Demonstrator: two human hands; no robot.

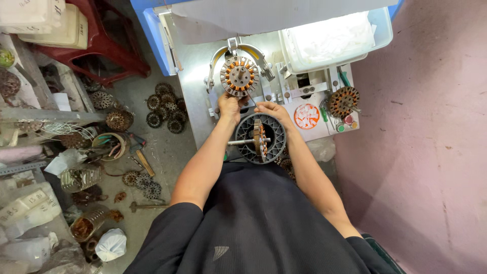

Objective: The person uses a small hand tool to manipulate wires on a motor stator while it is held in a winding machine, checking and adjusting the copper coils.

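Left hand (229, 107) closed at the lower edge of the wound stator (239, 76) on the machine (195, 76); right hand (271, 110) curled just beside, grip unclear. Ribbed rotor housing (260, 138) below. White tub (384, 31) apparently holds cloth. Floor left cluttered with stators (165, 107).

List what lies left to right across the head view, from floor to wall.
Red plastic stool → cluster of dark stators on the floor → left hand → right hand → copper-wound stator → pink wall.
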